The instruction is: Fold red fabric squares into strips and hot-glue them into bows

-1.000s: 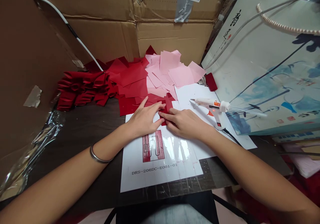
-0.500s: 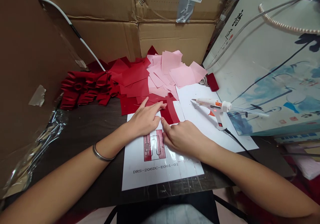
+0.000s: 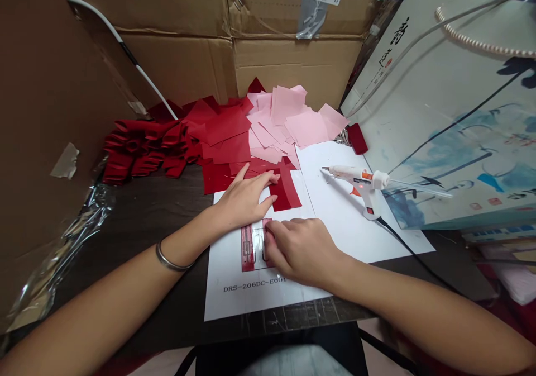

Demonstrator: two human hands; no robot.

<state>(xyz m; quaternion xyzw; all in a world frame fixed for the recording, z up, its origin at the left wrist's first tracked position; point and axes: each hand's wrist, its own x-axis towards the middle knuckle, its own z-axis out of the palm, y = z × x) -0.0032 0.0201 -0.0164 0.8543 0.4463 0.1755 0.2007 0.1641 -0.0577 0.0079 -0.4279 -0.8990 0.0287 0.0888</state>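
Closely hemmed worktop, two hands, one red piece at the left fingertips

Cardboard walls [image 3: 293,63] close off the back and left of a dark table [image 3: 176,208]. One paper bag [image 3: 444,152] leans in from the right. One glue gun [image 3: 365,186], nozzle to the left, sits beyond the right hand [image 3: 305,247] on white paper [image 3: 393,233], its dark cord passing behind the right forearm. Loose red pieces [image 3: 228,124] and pink pieces [image 3: 285,119] heap up at the back; folded red pieces [image 3: 144,147] crowd the left. One small dark red block [image 3: 357,138] by the bag, metal bits beside it, hard to make out.

Single red piece [image 3: 287,191] lies flat between glue gun and left hand [image 3: 242,198], lower edge over the printed sheet [image 3: 224,306]. Left fingers spread, tips at its left edge. Right fingers curled over the printed figure; cannot tell whether they pinch anything. That hand hides part of the figure and the end of the code line. Heaps overlap too much to count. One bangle [image 3: 170,258], left wrist.
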